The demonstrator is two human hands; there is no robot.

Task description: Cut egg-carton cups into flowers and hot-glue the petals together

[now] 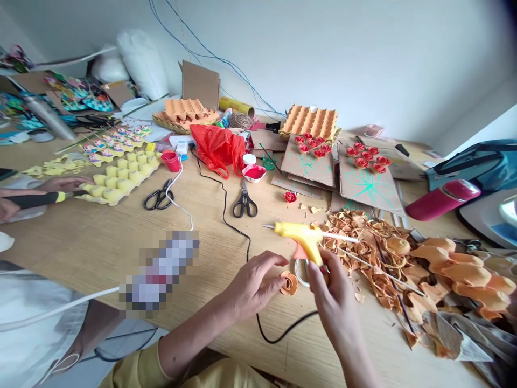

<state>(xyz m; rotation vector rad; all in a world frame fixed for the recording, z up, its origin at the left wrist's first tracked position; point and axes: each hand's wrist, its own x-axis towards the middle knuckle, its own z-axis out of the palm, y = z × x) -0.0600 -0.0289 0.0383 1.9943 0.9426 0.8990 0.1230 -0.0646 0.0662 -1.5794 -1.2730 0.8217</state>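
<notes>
My right hand (336, 288) grips the lower handle of a yellow glue gun (301, 234) with an orange trigger. Its metal nozzle points left and a white glue stick sticks out of the back. A small orange flower (288, 283) shaped from egg-carton pulp is at my left thumb. My left hand (260, 280) has thumb and index finger apart, the thumb at the flower's left edge; whether it touches cannot be made out. To the right lies a heap of torn orange carton pieces (363, 242).
Black scissors (244, 205), a pot of red paint (254, 171) and a red bag (218, 148) lie ahead. Red flowers sit on cardboard (369, 186). A black cable (226, 210) crosses the table. At left, another person's hand (64, 186) is by a yellow egg tray (121, 178). A pink bottle (442, 199) lies right.
</notes>
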